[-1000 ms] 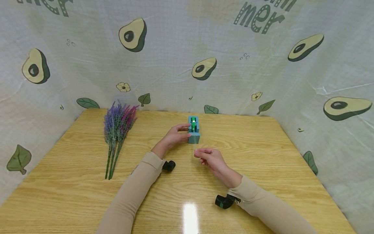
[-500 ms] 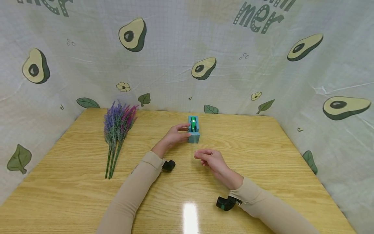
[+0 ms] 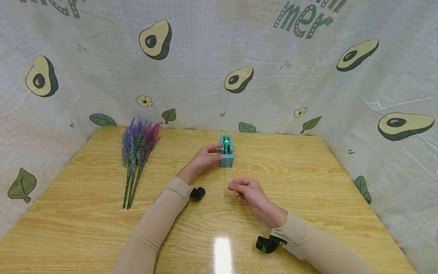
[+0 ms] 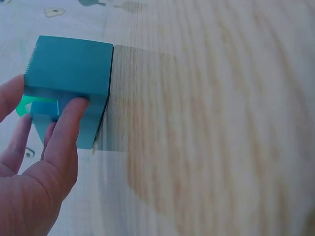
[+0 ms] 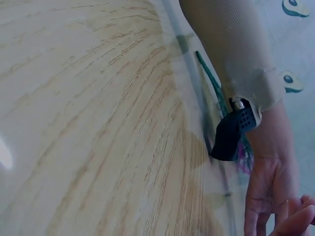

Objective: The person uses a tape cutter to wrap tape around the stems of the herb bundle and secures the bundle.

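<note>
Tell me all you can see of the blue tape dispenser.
The tape dispenser is boxy, apparently plastic, with a toothed front edge and a green roll. It stands upright far back on the table, front toward the viewer. The left hand touches its side; a clear strip seemingly reaches the right hand.

Flower bunch (image 3: 138, 152), purple and magenta heads, green stems; lies on desk (image 3: 291, 167) well left of left grip (image 3: 204, 158), heads pointing away. Desk wood-grained, light; glare patch (image 3: 223, 255) nearer the wearer than right grip (image 3: 252, 193). Beyond either grip, pale cloth (image 3: 198, 57) printed with avocados (image 3: 161, 40), leaves (image 3: 169, 115), yellow blossoms (image 3: 144, 101). Green lettering (image 3: 302, 22) high, rightward of right grip.
</note>
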Motion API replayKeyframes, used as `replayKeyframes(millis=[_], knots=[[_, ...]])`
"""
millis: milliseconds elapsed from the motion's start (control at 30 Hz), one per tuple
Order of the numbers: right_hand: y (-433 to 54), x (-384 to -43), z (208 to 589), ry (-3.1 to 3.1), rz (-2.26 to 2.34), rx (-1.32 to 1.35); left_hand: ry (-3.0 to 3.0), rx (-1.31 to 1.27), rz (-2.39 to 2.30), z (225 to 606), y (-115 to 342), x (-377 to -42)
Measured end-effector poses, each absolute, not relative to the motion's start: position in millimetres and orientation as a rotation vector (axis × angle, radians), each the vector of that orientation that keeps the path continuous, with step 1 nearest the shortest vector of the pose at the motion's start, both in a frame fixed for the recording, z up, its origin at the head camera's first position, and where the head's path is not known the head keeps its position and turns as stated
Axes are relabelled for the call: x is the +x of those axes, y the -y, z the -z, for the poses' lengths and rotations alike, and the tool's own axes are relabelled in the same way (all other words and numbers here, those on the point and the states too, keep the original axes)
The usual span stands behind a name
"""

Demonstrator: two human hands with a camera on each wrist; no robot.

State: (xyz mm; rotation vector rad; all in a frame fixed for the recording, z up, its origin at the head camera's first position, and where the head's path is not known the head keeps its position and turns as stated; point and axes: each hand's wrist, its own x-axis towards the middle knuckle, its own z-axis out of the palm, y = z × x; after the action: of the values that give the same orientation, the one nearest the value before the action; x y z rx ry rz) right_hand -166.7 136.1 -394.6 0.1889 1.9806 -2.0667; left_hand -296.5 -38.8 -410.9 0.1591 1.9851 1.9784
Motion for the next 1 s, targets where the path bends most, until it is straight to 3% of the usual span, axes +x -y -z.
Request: replayKeyframes(millis=[1000], knots=[[-138, -148, 395, -1.943, 2.092, 0.187, -1.982, 0.174, -1.980, 410, 40, -296]])
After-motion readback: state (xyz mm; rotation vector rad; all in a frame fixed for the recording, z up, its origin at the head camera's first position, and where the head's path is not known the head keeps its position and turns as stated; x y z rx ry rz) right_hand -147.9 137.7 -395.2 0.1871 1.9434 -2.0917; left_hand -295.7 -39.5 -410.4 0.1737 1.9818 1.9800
